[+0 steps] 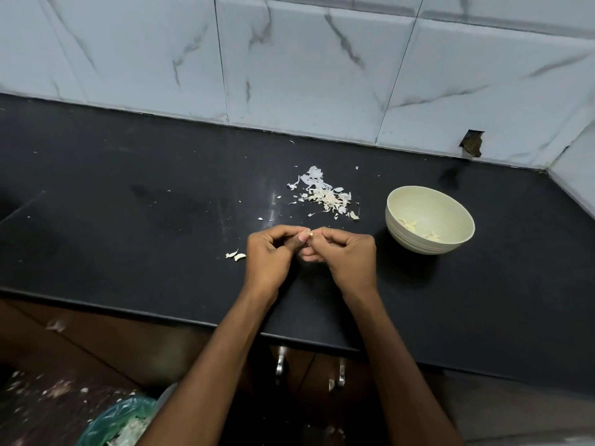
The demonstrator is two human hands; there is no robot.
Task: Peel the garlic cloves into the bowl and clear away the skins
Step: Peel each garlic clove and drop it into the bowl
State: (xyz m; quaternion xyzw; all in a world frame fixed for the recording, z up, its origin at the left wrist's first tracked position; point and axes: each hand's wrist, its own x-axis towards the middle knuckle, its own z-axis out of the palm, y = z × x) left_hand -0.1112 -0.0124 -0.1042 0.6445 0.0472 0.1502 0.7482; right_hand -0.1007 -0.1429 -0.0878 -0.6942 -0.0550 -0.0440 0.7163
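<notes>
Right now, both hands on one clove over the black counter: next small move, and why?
Probably finish stripping the skin, then drop the small garlic clove into the pale green round bowl on the right. The left hand and right hand both pinch it between their fingertips, peeled pieces already lie in the bowl, and the heap of papery white skins lies on the counter just beyond the hands.

- A home kitchen, by the look of it.
- A black stone desk (128,194) runs along a wall of white marble-patterned tiles (306,69).
- Garlic skins (325,194) lie scattered on it beside a pale bowl (415,243) holding peeled cloves.
- Wooden cabinet doors with metal handles (280,365) sit below.
- A bin lined with a green bag (112,420) stands on the floor.
</notes>
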